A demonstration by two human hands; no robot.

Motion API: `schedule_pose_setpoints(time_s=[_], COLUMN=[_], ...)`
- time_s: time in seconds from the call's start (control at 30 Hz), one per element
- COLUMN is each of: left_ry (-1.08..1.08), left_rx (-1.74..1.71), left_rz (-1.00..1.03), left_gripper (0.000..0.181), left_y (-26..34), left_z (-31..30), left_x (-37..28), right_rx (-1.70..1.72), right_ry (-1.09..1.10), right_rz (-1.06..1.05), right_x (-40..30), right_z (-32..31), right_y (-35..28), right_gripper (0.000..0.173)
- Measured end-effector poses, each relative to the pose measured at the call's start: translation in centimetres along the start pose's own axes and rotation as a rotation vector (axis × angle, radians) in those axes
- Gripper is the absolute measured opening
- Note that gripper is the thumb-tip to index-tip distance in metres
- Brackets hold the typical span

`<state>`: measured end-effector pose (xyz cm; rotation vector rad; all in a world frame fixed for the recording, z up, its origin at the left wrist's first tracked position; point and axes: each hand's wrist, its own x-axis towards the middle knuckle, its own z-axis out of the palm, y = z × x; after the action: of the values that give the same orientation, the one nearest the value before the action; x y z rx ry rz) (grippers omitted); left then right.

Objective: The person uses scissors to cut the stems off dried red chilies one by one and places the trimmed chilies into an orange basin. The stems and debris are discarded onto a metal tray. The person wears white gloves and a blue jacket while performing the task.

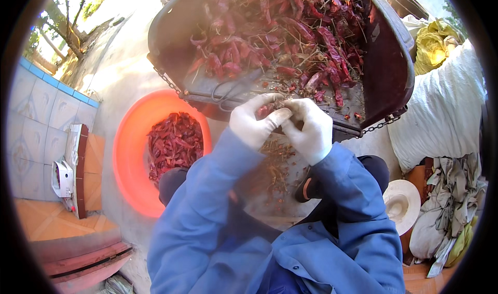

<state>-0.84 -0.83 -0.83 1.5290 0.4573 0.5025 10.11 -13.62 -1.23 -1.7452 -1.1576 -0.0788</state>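
Note:
My left hand [251, 123], in a white glove, grips a dried red chili pepper [265, 109]. My right hand [312, 130], gloved the same way, pinches the pepper's stem end, its fingertips meeting those of the left. Both hands are above the near edge of a dark cargo bed [389, 66] with a chained tailgate. A large heap of dried chili peppers [249, 49] with stems fills its far part. To the left on the ground is an orange-red plastic basin [130, 185], holding a pile of red chili pieces [175, 142].
Loose stems and debris [278, 169] litter the ground between my legs. A white woven sack [439, 107] stands at right, near a pale hat [400, 206] and crumpled grey sacks [439, 212]. At left, a white box [62, 179] is by a tiled wall [33, 119].

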Motion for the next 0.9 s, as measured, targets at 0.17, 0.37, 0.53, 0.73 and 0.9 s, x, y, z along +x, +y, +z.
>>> schedule_pose_setpoints(time_s=[0.17, 0.37, 0.53, 0.73, 0.9], left_ry=[0.035, 0.074, -0.028, -0.13, -0.135], left_rx=[0.393, 0.795, 0.761, 0.637, 0.682], left_rz=[0.118, 0.428, 0.278, 0.187, 0.174], left_gripper=[0.037, 0.028, 0.029, 0.03, 0.031], left_y=[0.4, 0.5, 0.6, -0.2, 0.0], left_z=[-0.4, -0.7, -0.9, -1.4, -1.5], left_x=[-0.7, -1.5, -1.5, -1.0, -1.4], right_rx=[0.425, 0.343, 0.039, 0.055, 0.141], right_ry=[-0.198, -0.251, -0.085, -0.087, -0.104], right_rz=[0.324, 0.239, -0.144, -0.208, -0.016], right_x=[-0.3, 0.8, 0.4, 0.1, 0.2], right_z=[0.0, -1.2, 0.0, 0.3, 0.4], right_y=[0.8, -0.3, 0.6, 0.3, 0.1], right_gripper=[0.03, 0.029, 0.025, 0.016, 0.012])
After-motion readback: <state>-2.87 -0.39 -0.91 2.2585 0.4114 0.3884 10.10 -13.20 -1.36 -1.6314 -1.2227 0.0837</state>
